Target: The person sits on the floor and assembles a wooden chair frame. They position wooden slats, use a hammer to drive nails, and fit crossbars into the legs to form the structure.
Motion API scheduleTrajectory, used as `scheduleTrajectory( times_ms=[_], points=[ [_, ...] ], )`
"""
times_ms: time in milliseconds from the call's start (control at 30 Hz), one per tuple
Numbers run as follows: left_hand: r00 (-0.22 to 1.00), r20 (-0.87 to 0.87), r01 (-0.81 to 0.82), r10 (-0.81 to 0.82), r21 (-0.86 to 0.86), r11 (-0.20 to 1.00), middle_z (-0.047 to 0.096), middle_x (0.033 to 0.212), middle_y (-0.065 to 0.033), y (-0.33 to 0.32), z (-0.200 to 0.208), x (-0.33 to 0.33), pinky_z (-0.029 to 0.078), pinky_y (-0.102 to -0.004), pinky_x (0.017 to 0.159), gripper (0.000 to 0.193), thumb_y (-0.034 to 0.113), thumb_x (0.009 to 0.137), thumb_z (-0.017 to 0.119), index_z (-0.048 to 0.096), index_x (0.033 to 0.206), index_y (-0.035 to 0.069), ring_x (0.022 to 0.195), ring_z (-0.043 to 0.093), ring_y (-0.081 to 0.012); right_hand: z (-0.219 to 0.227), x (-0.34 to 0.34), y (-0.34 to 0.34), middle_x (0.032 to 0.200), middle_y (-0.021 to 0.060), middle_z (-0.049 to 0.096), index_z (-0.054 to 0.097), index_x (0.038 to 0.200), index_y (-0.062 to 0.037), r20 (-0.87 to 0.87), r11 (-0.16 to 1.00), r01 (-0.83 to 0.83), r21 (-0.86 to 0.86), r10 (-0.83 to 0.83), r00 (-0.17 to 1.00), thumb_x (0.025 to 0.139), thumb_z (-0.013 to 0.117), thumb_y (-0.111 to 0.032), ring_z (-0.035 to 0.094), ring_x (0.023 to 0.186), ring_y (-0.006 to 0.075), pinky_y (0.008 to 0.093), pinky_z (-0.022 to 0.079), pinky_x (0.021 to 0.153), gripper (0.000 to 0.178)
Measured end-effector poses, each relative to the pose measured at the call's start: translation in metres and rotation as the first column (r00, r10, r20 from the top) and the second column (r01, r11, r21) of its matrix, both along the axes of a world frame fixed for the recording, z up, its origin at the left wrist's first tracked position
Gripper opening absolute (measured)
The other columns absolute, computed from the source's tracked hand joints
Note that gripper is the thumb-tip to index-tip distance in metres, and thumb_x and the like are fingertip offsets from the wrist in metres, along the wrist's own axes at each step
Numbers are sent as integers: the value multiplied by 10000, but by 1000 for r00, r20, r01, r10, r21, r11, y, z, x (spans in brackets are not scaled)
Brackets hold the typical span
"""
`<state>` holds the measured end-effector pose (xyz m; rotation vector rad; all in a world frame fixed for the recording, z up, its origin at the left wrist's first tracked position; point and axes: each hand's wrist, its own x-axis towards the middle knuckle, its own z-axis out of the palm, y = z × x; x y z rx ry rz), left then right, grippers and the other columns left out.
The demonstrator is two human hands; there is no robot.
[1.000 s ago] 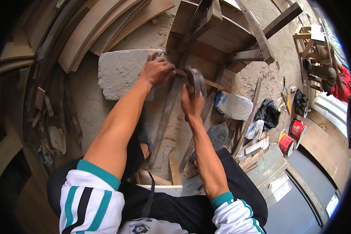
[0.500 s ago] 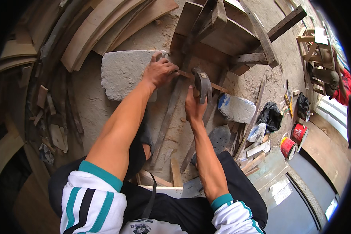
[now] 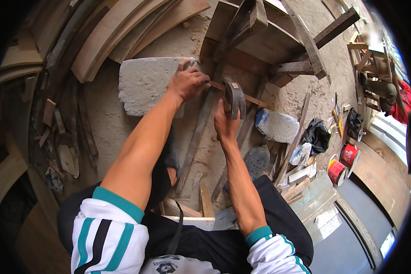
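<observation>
My left hand [image 3: 187,82] is closed at the near end of a thin wooden strip [image 3: 253,100], over the right edge of a rough white block [image 3: 146,84]; the fingertips are partly hidden. The strip runs to the right, behind a dark claw hammer [image 3: 235,98], toward a smaller white-and-blue block [image 3: 277,126]. My right hand [image 3: 226,121] is wrapped round the hammer just below its head, and the handle is mostly hidden by the hand. Two long dark wooden bars [image 3: 198,137] lie on the ground beneath my hands.
A wooden frame with legs [image 3: 265,36] stands ahead. Curved boards [image 3: 109,41] are stacked at the far left. To the right are a black plastic bag [image 3: 316,135], red cans [image 3: 338,172] and a glass sheet [image 3: 313,201]. Another person in red [image 3: 401,102] is at the far right.
The hammer head has shifted slightly left and turned a little, together with my right hand. My left hand has stayed almost in place.
</observation>
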<state>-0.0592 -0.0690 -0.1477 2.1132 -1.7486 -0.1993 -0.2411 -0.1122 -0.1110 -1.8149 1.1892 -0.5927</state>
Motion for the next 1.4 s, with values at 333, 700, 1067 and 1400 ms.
scheduleTrajectory(
  times_ms=[333, 700, 1067, 1400],
  points=[
    [1000, -11, 8, -8, 15, 1000, 714, 984, 62, 2, 2, -1, 216, -408, 1106, 219, 381, 885, 639, 714, 992, 206, 1012, 610, -109, 18, -18, 2, 813, 250, 664, 627, 1010, -23, -152, 985, 87, 146, -64, 986, 887, 636, -232, 644, 870, 444, 453, 491, 707, 243],
    [924, 340, 130, -176, 153, 980, 602, 1230, -22, -2, 9, -18, 189, -515, 1118, 384, 340, 933, 577, 586, 1292, 205, 1146, 555, -171, 61, -153, 55, 990, 230, 685, 661, 1058, -75, -682, 903, 222, 367, 99, 724, 807, 665, -351, 634, 983, 435, 498, 485, 847, 373],
    [851, -31, -502, 524, 245, 829, 430, 1368, -187, 47, 10, -153, 416, -443, 1030, 777, 252, 792, 749, 338, 1395, -14, 1260, 445, -366, 61, -204, 94, 1068, 273, 654, 555, 1120, 12, -697, 862, 416, 289, -108, 709, 806, 638, -242, 616, 1030, 462, 527, 480, 873, 412],
    [718, -199, -536, 667, 454, 712, 583, 1147, -241, 74, 28, -161, 471, -511, 894, 529, 311, 835, 624, 412, 1222, 19, 1044, 592, -431, 42, -231, 126, 1132, 220, 614, 491, 1173, -52, -629, 898, 384, 215, -174, 758, 847, 627, -220, 591, 1057, 426, 517, 456, 872, 391]
  ],
)
